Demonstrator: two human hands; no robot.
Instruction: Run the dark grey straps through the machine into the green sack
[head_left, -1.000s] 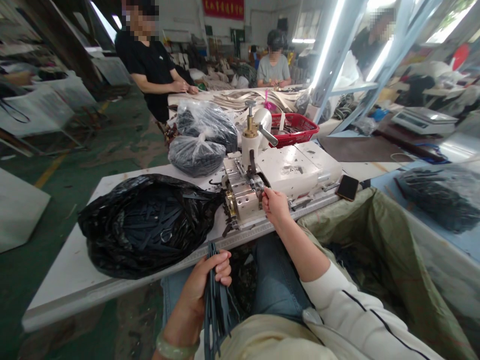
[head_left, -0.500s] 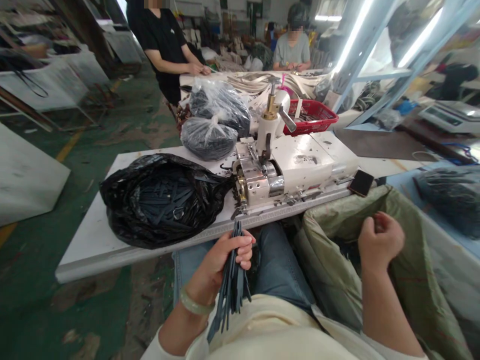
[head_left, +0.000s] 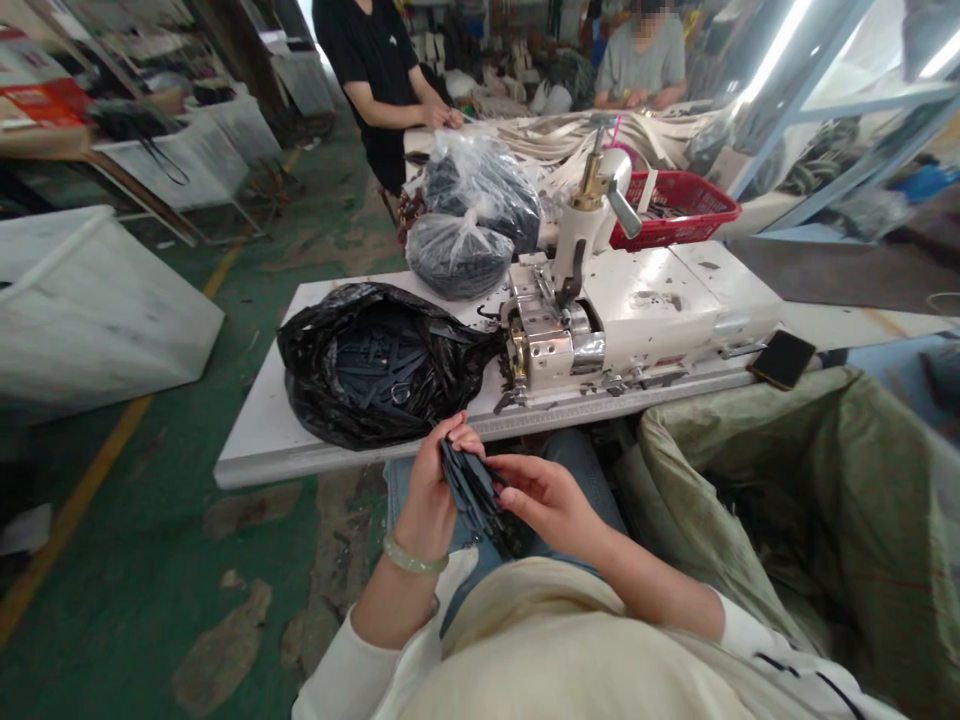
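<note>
A bundle of dark blue-grey strips (head_left: 472, 490) is gripped in my left hand (head_left: 435, 475), over my lap at the table's front edge. Against the bundle's right side, the thumb and fingers of my right hand (head_left: 555, 505) close on the strips. A black plastic bag (head_left: 315, 400), its mouth spread wide, lies just beyond my left hand. Inside it are many similar strips (head_left: 375, 355) and a small metal ring (head_left: 400, 394). To the bag's right stands a white machine (head_left: 645, 320) with a metal head and an upright post.
Knotted clear bags (head_left: 461, 255) of dark pieces and a red basket (head_left: 697, 205) sit behind. A dark phone-like slab (head_left: 782, 360) rests at the table's right end, above a large green woven sack (head_left: 697, 440). Two people work at the far side. A white bin (head_left: 112, 310) stands left.
My right hand has come from over the green sack to the bundle in my left hand. The bundle is tilted differently, and the view has swung so the table appears further right.
</note>
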